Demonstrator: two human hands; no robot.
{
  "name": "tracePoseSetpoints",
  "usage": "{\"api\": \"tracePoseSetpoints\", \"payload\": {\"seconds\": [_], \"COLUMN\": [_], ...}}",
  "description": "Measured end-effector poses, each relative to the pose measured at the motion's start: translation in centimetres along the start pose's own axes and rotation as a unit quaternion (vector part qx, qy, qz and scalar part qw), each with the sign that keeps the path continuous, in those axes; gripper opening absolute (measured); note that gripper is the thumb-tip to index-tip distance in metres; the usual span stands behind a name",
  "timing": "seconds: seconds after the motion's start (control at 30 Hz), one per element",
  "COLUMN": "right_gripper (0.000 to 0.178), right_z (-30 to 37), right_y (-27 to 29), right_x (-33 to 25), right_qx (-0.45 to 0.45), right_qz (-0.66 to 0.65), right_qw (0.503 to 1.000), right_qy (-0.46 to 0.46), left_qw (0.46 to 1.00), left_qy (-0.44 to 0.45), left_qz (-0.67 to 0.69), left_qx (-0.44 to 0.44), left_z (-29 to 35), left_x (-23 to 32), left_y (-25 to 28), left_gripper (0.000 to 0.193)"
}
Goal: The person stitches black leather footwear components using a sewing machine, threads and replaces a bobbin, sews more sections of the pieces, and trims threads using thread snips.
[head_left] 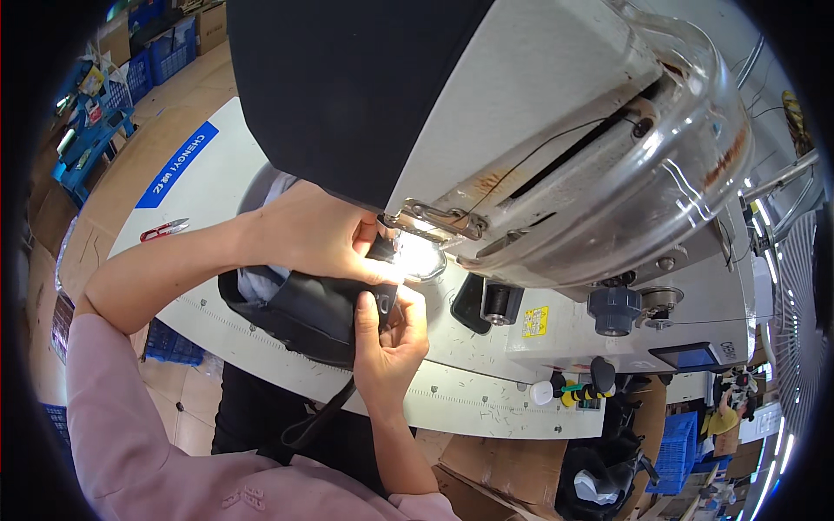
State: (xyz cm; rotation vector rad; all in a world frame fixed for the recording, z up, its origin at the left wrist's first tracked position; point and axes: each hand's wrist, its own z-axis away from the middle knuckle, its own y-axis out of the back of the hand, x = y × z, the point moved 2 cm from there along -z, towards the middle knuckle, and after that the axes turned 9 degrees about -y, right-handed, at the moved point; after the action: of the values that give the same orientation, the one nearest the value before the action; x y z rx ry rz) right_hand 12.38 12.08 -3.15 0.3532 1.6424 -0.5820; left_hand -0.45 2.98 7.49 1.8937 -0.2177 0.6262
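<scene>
A black bag with a smooth, leather-like surface lies on the sewing machine's white table. Pale stuffing shows at its open side, and a thin black strap hangs over the near table edge. From above, my left hand pinches the bag's edge beside the brightly lit sewing area, its fingers bent. My right hand grips the same edge from the near side, thumb on top, fingers curled. Both hands are close together below the sewing machine head. Glare hides the needle and the exact stitching spot.
Red-handled thread snips lie left of the bag. Right of my hands are a black flat piece, a roller and a dark knob. Bobbins and small tools sit at the table's near right, above a cardboard box holding black bags.
</scene>
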Motion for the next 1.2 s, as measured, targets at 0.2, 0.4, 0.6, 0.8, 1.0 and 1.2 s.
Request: {"api": "tracePoseSetpoints", "payload": {"seconds": [0.2, 0.4, 0.6, 0.8, 1.0, 1.2], "right_gripper": [0.022, 0.017, 0.015, 0.018, 0.018, 0.016], "right_z": [0.2, 0.0, -0.8, -0.6, -0.4, -0.5], "right_y": [0.0, -0.3, -0.3, -0.5, -1.3, -1.7], "right_x": [-0.4, -0.6, -0.8, -0.3, -0.3, -0.4], "right_qx": [0.013, 0.037, 0.043, 0.040, 0.033, 0.060], "right_qz": [-0.046, -0.103, -0.064, -0.078, -0.090, -0.104], "right_qw": [0.999, 0.994, 0.996, 0.996, 0.995, 0.992], "right_qy": [0.001, -0.002, -0.052, -0.020, -0.007, 0.028], "left_qw": [0.992, 0.987, 0.979, 0.981, 0.966, 0.952], "left_qy": [0.018, 0.123, 0.135, 0.119, 0.144, 0.179], "left_qz": [0.124, 0.076, 0.117, 0.121, 0.181, 0.175], "left_qx": [0.000, -0.066, -0.095, -0.093, -0.113, -0.177], "left_z": [-0.1, -0.6, -1.5, -1.3, -1.2, -1.9], "left_x": [0.2, -1.4, -0.7, -1.0, -1.7, -2.6], "left_y": [0.0, -1.1, 0.2, 0.0, 0.0, -0.1], "left_gripper": [0.026, 0.024, 0.020, 0.020, 0.024, 0.031]}}
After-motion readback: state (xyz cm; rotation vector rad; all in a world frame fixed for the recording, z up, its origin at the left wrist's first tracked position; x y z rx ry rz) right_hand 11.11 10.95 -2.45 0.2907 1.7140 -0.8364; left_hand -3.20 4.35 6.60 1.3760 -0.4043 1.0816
